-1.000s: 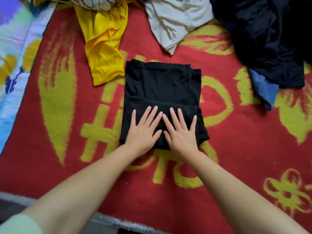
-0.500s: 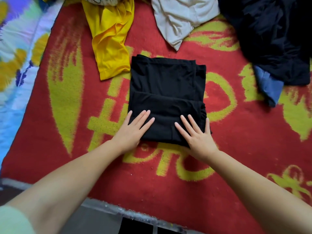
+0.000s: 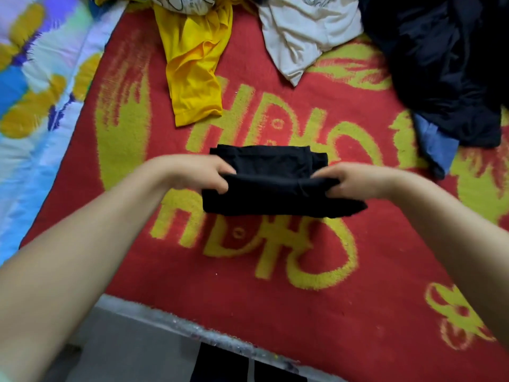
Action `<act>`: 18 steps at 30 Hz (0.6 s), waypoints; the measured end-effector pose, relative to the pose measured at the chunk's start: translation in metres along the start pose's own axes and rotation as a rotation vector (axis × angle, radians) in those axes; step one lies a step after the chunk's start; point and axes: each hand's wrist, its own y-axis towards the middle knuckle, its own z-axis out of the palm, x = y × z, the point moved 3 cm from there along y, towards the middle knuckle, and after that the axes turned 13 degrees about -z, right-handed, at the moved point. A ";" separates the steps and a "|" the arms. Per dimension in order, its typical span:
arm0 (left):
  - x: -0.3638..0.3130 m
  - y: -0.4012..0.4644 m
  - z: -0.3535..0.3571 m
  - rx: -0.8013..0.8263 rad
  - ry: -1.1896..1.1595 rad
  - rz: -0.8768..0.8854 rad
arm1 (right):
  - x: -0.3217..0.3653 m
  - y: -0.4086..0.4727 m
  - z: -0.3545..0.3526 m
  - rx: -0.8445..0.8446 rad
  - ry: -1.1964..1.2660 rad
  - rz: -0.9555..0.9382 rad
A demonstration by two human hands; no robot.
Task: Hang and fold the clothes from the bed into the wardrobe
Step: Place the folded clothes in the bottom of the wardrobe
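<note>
Head view: folded black garment (image 3: 275, 188), centre of red-and-yellow blanket (image 3: 275, 271), near edge lifted. Left hand (image 3: 203, 175) gripping left end, fingers curled round fabric; right hand (image 3: 355, 183) likewise at right end. Beyond: yellow shirt (image 3: 192, 73), cream shirt (image 3: 303, 37), dark pile (image 3: 440, 64) far right. Risk: layers sliding apart if grips uneven, fold undone.

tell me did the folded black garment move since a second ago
Yes. The folded black cloth garment sat beside the hem of the yellow shirt; now both hands hold its ends, doubled over, nearer the person, clear of that hem.
</note>
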 end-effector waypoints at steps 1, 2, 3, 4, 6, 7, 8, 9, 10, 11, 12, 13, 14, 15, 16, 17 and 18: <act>-0.002 0.005 -0.015 -0.054 -0.099 0.002 | -0.007 0.010 -0.015 -0.127 -0.008 0.021; -0.004 0.013 -0.027 -0.110 -0.206 0.003 | -0.014 0.020 -0.027 -0.255 -0.016 0.044; -0.006 0.022 -0.038 -0.176 -0.316 0.005 | -0.021 0.031 -0.035 -0.376 -0.026 0.069; -0.007 0.034 -0.047 -0.265 -0.412 0.003 | -0.027 0.042 -0.040 -0.481 -0.040 0.101; -0.003 0.060 -0.055 -0.508 -0.445 -0.061 | -0.036 0.062 -0.038 -0.644 -0.076 0.186; -0.001 0.071 -0.052 -0.647 -0.361 -0.129 | -0.037 0.071 -0.033 -0.710 -0.112 0.220; 0.000 0.080 -0.046 -0.780 -0.240 -0.188 | -0.035 0.081 -0.025 -0.758 -0.160 0.235; -0.003 0.085 -0.034 -0.891 -0.109 -0.195 | -0.029 0.090 -0.014 -0.782 -0.220 0.227; -0.011 0.088 -0.019 -0.978 0.021 -0.138 | -0.020 0.100 0.001 -0.774 -0.297 0.198; -0.021 0.094 -0.002 -1.025 0.164 -0.048 | -0.012 0.112 0.016 -0.737 -0.385 0.153; -0.030 0.100 0.018 -1.039 0.299 0.033 | -0.004 0.121 0.032 -0.688 -0.469 0.107; -0.034 0.107 0.036 -1.035 0.407 0.080 | -0.002 0.129 0.047 -0.642 -0.534 0.073; -0.033 0.115 0.048 -1.022 0.454 0.086 | -0.006 0.134 0.058 -0.608 -0.571 0.066; -0.026 0.121 0.052 -1.015 0.454 0.063 | -0.014 0.136 0.063 -0.601 -0.588 0.080; -0.018 0.125 0.051 -1.015 0.434 0.049 | -0.025 0.134 0.062 -0.616 -0.591 0.103; -0.009 0.128 0.046 -1.023 0.421 0.045 | -0.037 0.131 0.057 -0.638 -0.581 0.136; -0.001 0.129 0.042 -1.023 0.407 0.043 | -0.052 0.124 0.053 -0.656 -0.552 0.179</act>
